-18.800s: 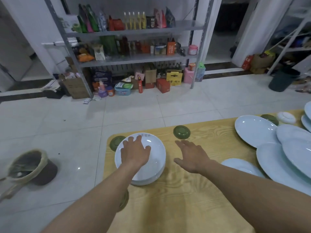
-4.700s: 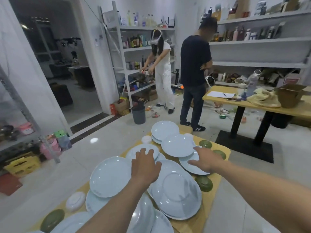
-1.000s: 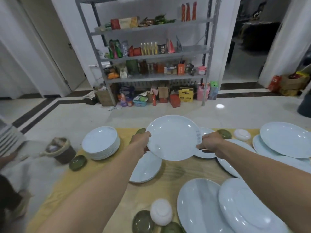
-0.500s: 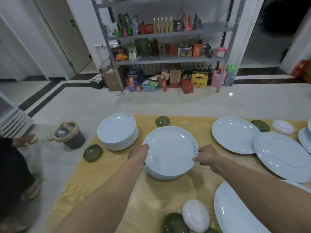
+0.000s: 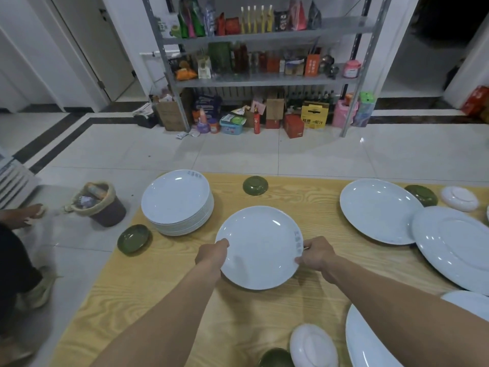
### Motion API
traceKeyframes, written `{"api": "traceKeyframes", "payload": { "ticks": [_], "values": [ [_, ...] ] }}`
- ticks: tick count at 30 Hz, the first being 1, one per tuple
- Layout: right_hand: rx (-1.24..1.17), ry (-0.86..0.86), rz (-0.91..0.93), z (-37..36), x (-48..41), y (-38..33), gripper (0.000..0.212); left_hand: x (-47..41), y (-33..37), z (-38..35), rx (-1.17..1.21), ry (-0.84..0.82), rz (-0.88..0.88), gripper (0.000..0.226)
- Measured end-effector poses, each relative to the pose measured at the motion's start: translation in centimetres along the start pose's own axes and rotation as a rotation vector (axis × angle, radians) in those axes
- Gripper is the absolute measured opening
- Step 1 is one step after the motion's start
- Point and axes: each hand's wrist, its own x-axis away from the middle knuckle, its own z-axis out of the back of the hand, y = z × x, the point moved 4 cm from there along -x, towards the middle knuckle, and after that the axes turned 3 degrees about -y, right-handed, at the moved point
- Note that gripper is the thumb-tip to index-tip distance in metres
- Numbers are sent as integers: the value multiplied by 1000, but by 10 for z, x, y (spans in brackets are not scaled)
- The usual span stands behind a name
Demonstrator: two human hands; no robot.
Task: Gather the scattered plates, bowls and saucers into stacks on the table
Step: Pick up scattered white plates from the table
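Head view: the round white ceramic plate point(image 5: 258, 247) with grey lettering on its rim, lifted and tilted in the air a second ago, now lies flat and low over the yellow wood-grain table point(image 5: 158, 287). It is just right of the tall stack of white plates point(image 5: 177, 202).
Change in the last half second: the plate hung above another white plate on the table. That lower one is now hidden under it, so I cannot tell whether the two already touch.
Meaning for the task: a second pile appears to be starting beside the first, and this placement looks all but finished.
Left hand point(image 5: 211, 256): clasps the plate's left rim, fingers curled under the edge and thumb lying on top.
Right hand point(image 5: 316, 254): clasps the right rim by the lettering, thumb over the lip and fingers tucked beneath. Neither hand has let go.
Left to gather: a large white dinner plate point(image 5: 378, 210) and its overlapping neighbour to the right, small dark green saucers point(image 5: 255, 185) dotted about, and an upturned white bowl point(image 5: 313, 345) near the front edge.
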Motion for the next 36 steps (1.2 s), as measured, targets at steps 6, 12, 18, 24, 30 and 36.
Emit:
{"api": "traceKeyframes", "payload": {
  "ticks": [6, 12, 18, 24, 30, 36],
  "values": [
    [48, 41, 23, 1, -2, -6, 24, -10, -1, -4, -41, 21, -5, 35],
    [75, 7, 9, 2, -3, 4, 27, -12, -1, -6, -152, 40, -19, 47],
    [361, 4, 153, 30, 17, -11, 64, 17, 30, -18, -707, 142, -259, 54],
    [942, 158, 331, 101, 57, -22, 88, 98, 81, -86, -1309, 54, -787, 61],
    [979, 363, 335, 208, 127, -7, 91, 196, 122, -171, -1498, 12, -1098, 68],
    [943, 517, 239, 327, 204, 54, 89, 313, 131, -270, -1478, -28, -1393, 65]
  ]
}}
